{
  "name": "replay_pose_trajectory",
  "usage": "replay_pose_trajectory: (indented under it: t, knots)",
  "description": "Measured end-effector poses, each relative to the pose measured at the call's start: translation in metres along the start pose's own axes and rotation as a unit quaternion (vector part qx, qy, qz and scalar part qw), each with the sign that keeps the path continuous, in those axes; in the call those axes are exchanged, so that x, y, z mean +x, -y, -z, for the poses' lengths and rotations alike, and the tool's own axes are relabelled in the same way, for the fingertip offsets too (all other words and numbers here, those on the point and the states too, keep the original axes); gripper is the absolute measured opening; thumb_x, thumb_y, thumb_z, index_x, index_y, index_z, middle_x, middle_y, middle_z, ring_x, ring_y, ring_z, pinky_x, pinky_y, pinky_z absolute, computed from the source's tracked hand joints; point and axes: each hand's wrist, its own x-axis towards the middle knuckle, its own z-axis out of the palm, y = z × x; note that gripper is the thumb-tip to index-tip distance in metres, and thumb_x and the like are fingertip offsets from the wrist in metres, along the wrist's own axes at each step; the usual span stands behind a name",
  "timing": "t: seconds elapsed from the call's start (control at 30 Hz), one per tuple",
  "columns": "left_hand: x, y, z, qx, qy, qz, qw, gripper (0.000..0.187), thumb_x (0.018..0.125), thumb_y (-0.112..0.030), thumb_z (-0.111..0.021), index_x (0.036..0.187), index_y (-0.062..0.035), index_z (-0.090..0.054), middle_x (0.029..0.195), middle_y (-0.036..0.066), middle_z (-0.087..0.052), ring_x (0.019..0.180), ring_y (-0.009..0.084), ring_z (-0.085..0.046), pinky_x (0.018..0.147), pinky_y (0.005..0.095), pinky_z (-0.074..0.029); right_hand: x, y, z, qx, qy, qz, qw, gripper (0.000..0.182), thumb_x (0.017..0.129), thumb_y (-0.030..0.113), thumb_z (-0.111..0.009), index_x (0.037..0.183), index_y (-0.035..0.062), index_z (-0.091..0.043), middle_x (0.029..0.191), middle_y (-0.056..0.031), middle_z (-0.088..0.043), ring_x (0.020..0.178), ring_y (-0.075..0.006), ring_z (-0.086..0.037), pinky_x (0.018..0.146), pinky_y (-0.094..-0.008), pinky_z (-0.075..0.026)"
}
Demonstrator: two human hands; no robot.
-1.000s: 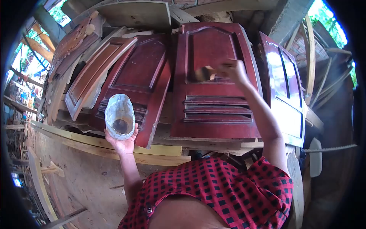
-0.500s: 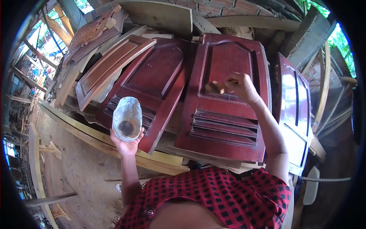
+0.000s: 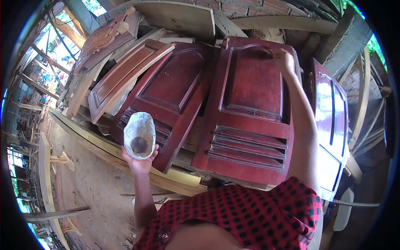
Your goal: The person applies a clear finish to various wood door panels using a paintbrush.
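My left hand (image 3: 140, 162) is wrapped round the lower end of a whitish cut-open plastic container (image 3: 139, 125), its opening facing me and a dark brown patch in its bottom. Higher up on the right, my right hand (image 3: 286, 64) is closed at the top right of the raised panel of a dark red wooden door (image 3: 254, 83). Its fingers pinch a small brown brush-like tool, mostly lost against the dark red wood. A second dark red door (image 3: 171, 79) leans to the left, behind the container.
A lighter brown panel (image 3: 129, 79) and a carved wooden piece (image 3: 106, 37) are stacked at the left. A glossy door (image 3: 329, 112) stands at the right, near a saw blade (image 3: 358, 204). Long boards (image 3: 121, 156) lie along the front, above a dusty floor (image 3: 100, 208).
My right hand has moved up and right, from the lower part of the raised panel to its top right corner. My left hand still holds the container, nearly in place.
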Motion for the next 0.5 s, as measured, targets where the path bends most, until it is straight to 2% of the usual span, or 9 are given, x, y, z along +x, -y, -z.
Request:
replay_pose_trajectory:
  t: [0.1, 0.13, 0.17, 0.2, 0.23, 0.27, 0.37, 0.43, 0.5]
  knots:
    - [0.000, -0.001, -0.002, -0.004, 0.012, -0.002, 1.000, 0.075, 0.081, -0.069, -0.041, 0.126, -0.0095, -0.046, 0.110, 0.014, -0.060, 0.082, 0.0378, -0.065, 0.062, 0.0414, -0.056, -0.031, 0.049, -0.014, 0.076, 0.070, 0.111, 0.988, 0.025, 0.077, 0.015, -0.060, 0.100, 0.0130, -0.070, 0.095, -0.0168, -0.065, 0.085, -0.0340, -0.063, 0.078, -0.0386, -0.050]
    - [0.000, -0.001, -0.002, -0.008, 0.016, 0.000, 1.000, 0.076, 0.081, -0.069, -0.040, 0.126, -0.0094, -0.045, 0.110, 0.014, -0.060, 0.082, 0.0379, -0.065, 0.062, 0.0415, -0.056, -0.042, 0.072, -0.009, 0.180, 0.107, 0.097, 0.973, 0.020, 0.073, 0.007, -0.064, 0.092, 0.0043, -0.068, 0.081, -0.0137, -0.063, 0.078, -0.0271, -0.062, 0.070, -0.0330, -0.048]
    - [0.001, -0.002, -0.003, -0.007, 0.014, -0.004, 1.000, 0.076, 0.081, -0.069, -0.040, 0.126, -0.0094, -0.045, 0.110, 0.014, -0.060, 0.082, 0.0379, -0.065, 0.062, 0.0415, -0.056, -0.043, 0.077, -0.010, 0.169, 0.141, 0.196, 0.956, 0.017, 0.077, 0.007, -0.063, 0.093, 0.0011, -0.067, 0.078, -0.0124, -0.064, 0.072, -0.0204, -0.062, 0.064, -0.0285, -0.048]
    - [0.001, -0.002, -0.003, -0.008, 0.017, -0.001, 1.000, 0.076, 0.081, -0.069, -0.040, 0.126, -0.0092, -0.045, 0.110, 0.014, -0.060, 0.082, 0.0380, -0.065, 0.062, 0.0416, -0.056, -0.049, 0.092, 0.001, 0.260, 0.246, 0.097, 0.929, 0.017, 0.079, 0.008, -0.063, 0.094, -0.0003, -0.066, 0.078, -0.0113, -0.065, 0.068, -0.0176, -0.062, 0.061, -0.0273, -0.049]
    - [0.001, -0.002, -0.003, -0.009, 0.020, 0.002, 1.000, 0.076, 0.081, -0.069, -0.040, 0.126, -0.0091, -0.045, 0.110, 0.014, -0.060, 0.082, 0.0380, -0.065, 0.061, 0.0418, -0.056, -0.052, 0.105, 0.012, 0.341, 0.345, -0.004, 0.874, 0.018, 0.082, 0.009, -0.062, 0.095, -0.0018, -0.066, 0.078, -0.0102, -0.066, 0.065, -0.0147, -0.061, 0.058, -0.0260, -0.049]
    - [0.001, -0.002, -0.004, -0.010, 0.019, -0.001, 1.000, 0.076, 0.081, -0.069, -0.040, 0.126, -0.0091, -0.045, 0.110, 0.014, -0.060, 0.082, 0.0380, -0.065, 0.061, 0.0418, -0.056, -0.048, 0.103, 0.008, 0.342, 0.346, -0.002, 0.874, 0.018, 0.082, 0.009, -0.062, 0.095, -0.0018, -0.066, 0.078, -0.0102, -0.066, 0.065, -0.0147, -0.061, 0.058, -0.0260, -0.049]
    - [0.000, -0.002, -0.004, -0.011, 0.014, 0.003, 1.000, 0.075, 0.081, -0.069, -0.039, 0.126, -0.0090, -0.045, 0.110, 0.014, -0.060, 0.082, 0.0380, -0.065, 0.061, 0.0419, -0.057, -0.021, 0.074, -0.008, 0.409, 0.290, -0.089, 0.861, 0.016, 0.081, 0.014, -0.066, 0.093, 0.0035, -0.070, 0.075, -0.0057, -0.066, 0.061, -0.0110, -0.062, 0.048, -0.0250, -0.048]
    - [0.001, -0.001, -0.001, -0.004, 0.011, -0.003, 1.000, 0.076, 0.081, -0.070, -0.038, 0.126, -0.0092, -0.046, 0.109, 0.014, -0.060, 0.081, 0.0375, -0.065, 0.060, 0.0414, -0.056, 0.007, 0.034, -0.034, 0.319, 0.156, -0.105, 0.929, 0.017, 0.080, 0.018, -0.068, 0.089, 0.0048, -0.071, 0.073, -0.0054, -0.067, 0.064, -0.0115, -0.063, 0.051, -0.0259, -0.049]
    - [0.000, -0.001, -0.004, 0.002, 0.012, -0.001, 1.000, 0.076, 0.081, -0.070, -0.038, 0.126, -0.0091, -0.046, 0.109, 0.014, -0.061, 0.080, 0.0373, -0.065, 0.060, 0.0410, -0.056, 0.027, 0.008, -0.043, 0.258, 0.000, -0.131, 0.957, 0.020, 0.077, 0.024, -0.071, 0.087, 0.0058, -0.072, 0.073, -0.0059, -0.068, 0.066, -0.0123, -0.064, 0.058, -0.0282, -0.050]
